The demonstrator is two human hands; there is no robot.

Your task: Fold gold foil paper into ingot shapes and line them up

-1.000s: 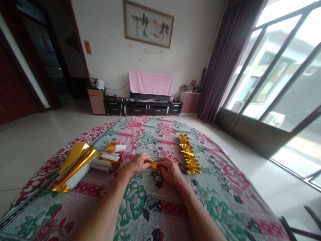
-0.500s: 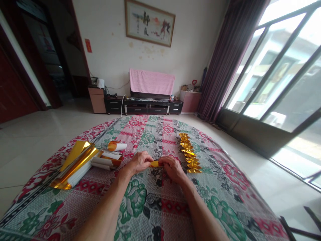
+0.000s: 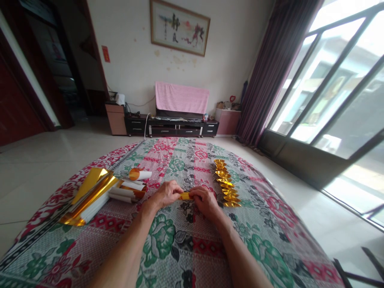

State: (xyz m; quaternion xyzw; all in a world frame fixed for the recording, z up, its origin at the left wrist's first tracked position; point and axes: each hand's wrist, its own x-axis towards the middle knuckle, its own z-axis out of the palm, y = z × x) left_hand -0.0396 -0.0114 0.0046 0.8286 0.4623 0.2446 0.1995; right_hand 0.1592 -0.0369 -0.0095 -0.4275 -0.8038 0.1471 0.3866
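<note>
Between my two hands is a small strip of folded gold foil paper (image 3: 186, 196), low over the patterned cloth. My left hand (image 3: 168, 193) pinches its left end with thumb and fingers. At the other end, my right hand (image 3: 205, 200) has its fingers closed on the paper. Just right of that hand runs a row of several folded gold paper pieces (image 3: 225, 184) with pointed ends. To the left of my hands lie curled sheets of gold and white foil paper (image 3: 127, 190), and beyond them a larger stack of gold sheets (image 3: 93, 196).
The round table wears a red, green and grey floral cloth (image 3: 162, 236). Past its far edge stands a low black cabinet (image 3: 164, 131) with a pink towel (image 3: 181, 97) above it. A dark metal frame (image 3: 357, 274) shows at lower right, below large windows.
Both hands stay in nearly the same place, still on the folded strip. The strip's gold face has tilted slightly; nothing else has visibly moved.
</note>
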